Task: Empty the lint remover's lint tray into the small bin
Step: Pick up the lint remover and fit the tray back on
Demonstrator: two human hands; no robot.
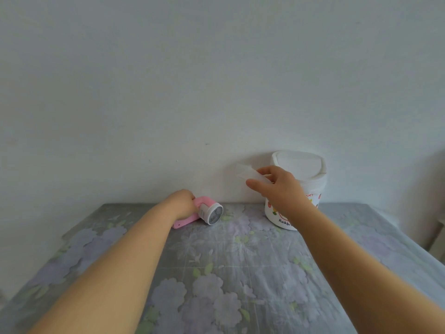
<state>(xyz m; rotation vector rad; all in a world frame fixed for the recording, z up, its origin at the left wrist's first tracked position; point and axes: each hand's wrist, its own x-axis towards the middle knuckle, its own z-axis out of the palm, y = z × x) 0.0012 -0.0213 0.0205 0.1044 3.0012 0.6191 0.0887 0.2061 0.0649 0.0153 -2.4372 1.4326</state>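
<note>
— Where was the lint remover [201, 212]?

— Lying on the tabletop [240, 273] at the far edge, left of the frame's centre, close to the wall [192, 80]. It was pink, with a white round head turned toward the right of the frame. The left hand [183, 204] was closed over its pink handle, fingers wrapped round it so that most of them were hidden behind the hand.

— And the lint tray [248, 173]?

— Off the remover. It was a clear, pale piece held in the air just right of the frame's centre, above the tabletop. The right hand [280, 186] pinched its right end, thumb below and fingers [265, 170] above, closed on it.

— Where was the small bin [301, 189]?

— Upright on the tabletop against the wall, right of centre, white with a domed lid and coloured print on its side. The right hand and wrist covered part of its front. The tray hung just left of the lid, near its height; whether it touched the bin, I could not tell.

— What covered the tabletop?

— A grey cloth with pale purple flowers.
</note>
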